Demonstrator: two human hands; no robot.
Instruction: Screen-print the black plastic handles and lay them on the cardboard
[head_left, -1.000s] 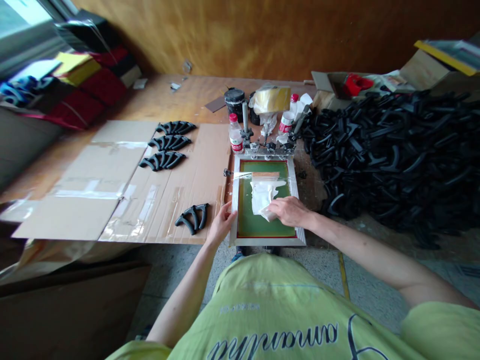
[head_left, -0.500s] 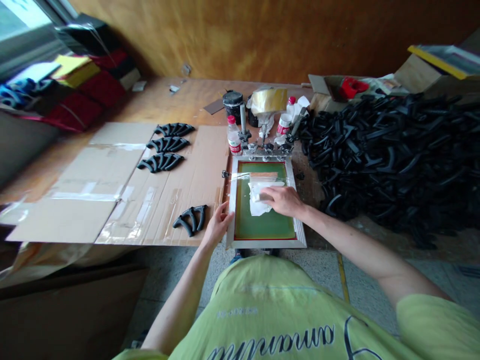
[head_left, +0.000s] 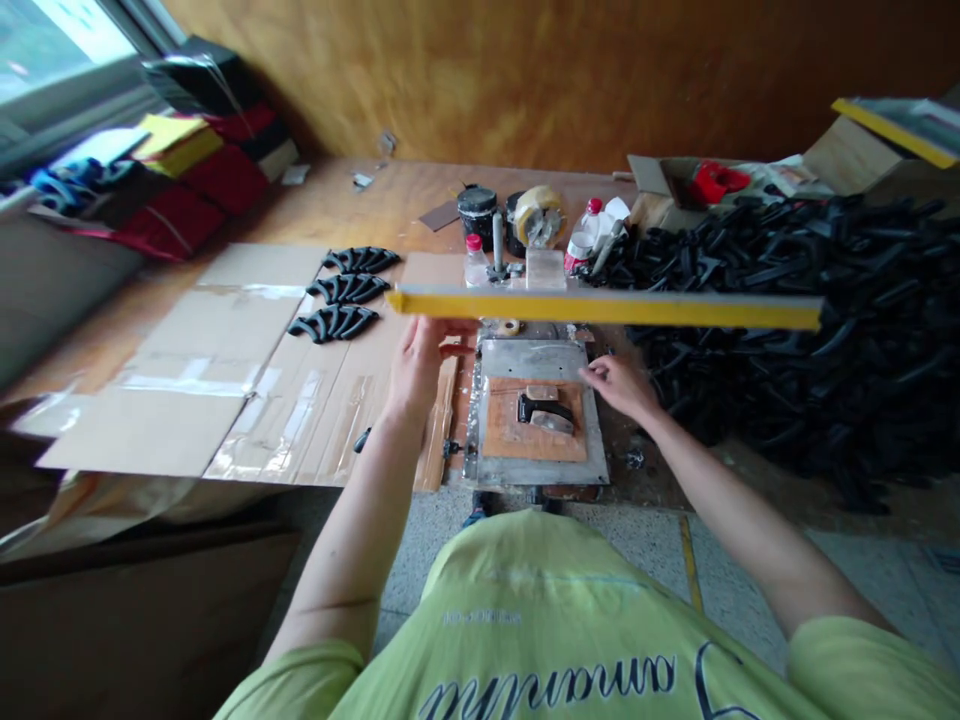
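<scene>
on the taped brown cardboard sheet (head_left: pixel 247 390) lie rows of matte black curved plastic parts (head_left: pixel 349 290). the left hand (head_left: pixel 424 375) is open, its fingers spread wide with nothing visible in them, just below a long straight yellow bar (head_left: pixel 600 308) – whether they touch it is hard to tell, and what the bar is or how it is fixed stays hidden. the black curved plastic part (head_left: pixel 544 408) lies on an orange-brown pad (head_left: pixel 517 430) on a grey metal plate (head_left: pixel 536 358), a pale strip partly across it. the right hand (head_left: pixel 619 388) is just beside the plate's right side, fingers narrowly curled and apparently empty. a knock from either hand could shift the part on the pad, and if the bar dropped, it could catch the left fingers. a heap of black plastic parts (head_left: pixel 780 300) fills the right.
</scene>
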